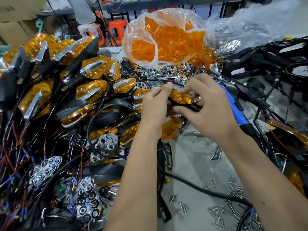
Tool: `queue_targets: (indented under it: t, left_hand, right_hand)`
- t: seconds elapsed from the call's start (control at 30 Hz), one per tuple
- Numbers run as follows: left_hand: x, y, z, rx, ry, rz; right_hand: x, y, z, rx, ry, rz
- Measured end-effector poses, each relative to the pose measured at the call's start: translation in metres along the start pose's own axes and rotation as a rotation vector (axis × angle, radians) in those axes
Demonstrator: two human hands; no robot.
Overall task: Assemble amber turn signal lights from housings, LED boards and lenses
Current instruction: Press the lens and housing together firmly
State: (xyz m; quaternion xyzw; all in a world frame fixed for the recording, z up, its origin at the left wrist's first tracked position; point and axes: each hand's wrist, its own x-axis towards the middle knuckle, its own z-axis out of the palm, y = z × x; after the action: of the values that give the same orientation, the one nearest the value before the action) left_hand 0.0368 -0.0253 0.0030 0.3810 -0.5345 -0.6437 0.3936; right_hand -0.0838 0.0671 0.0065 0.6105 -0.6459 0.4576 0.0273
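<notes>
Amber and half-built, the signal (pixel 180 97) sat mid-scene between our hands, above the bench (pixel 191 164). Our left hand (pixel 155 105) gripped its black housing end; our right hand (pixel 210 107) pinched a chrome strip (pixel 176 88) at its lens.

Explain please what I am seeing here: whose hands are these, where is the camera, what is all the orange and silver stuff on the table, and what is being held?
There is no machine here. A person works with two bare hands, and the single picture comes from a camera worn on their head, looking forward and down.

The left hand and the right hand together hold one turn signal light: an amber lens on a black housing.

To the left lies a pile of finished lights with black and red wires. Behind the hands stands a clear plastic bag of amber lenses. Chrome reflector pieces lie scattered about, and loose screws lie on the grey table at the lower right. A blue-handled tool lies behind the right hand.
</notes>
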Motion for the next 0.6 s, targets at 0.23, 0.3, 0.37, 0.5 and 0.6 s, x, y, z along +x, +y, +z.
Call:
queue_targets:
  t: [0.23, 0.3, 0.37, 0.5, 0.6]
  left_hand:
    - [-0.001, 0.003, -0.018, -0.086, -0.226, 0.105]
    - [-0.002, 0.002, -0.017, -0.127, -0.265, 0.094]
    - [-0.004, 0.003, -0.013, -0.209, -0.284, 0.066]
    - [-0.007, 0.002, -0.003, -0.313, -0.286, 0.085]
    - [-0.006, 0.000, -0.002, -0.304, -0.309, 0.130]
  right_hand:
    - [0.006, 0.007, -0.009, 0.484, -0.128, 0.429]
    - [0.005, 0.010, -0.012, 0.489, -0.110, 0.411]
    - [0.004, 0.010, -0.014, 0.492, -0.074, 0.364]
    - [0.004, 0.011, -0.014, 0.567, -0.024, 0.325]
    - [0.004, 0.011, -0.016, 0.641, -0.005, 0.301]
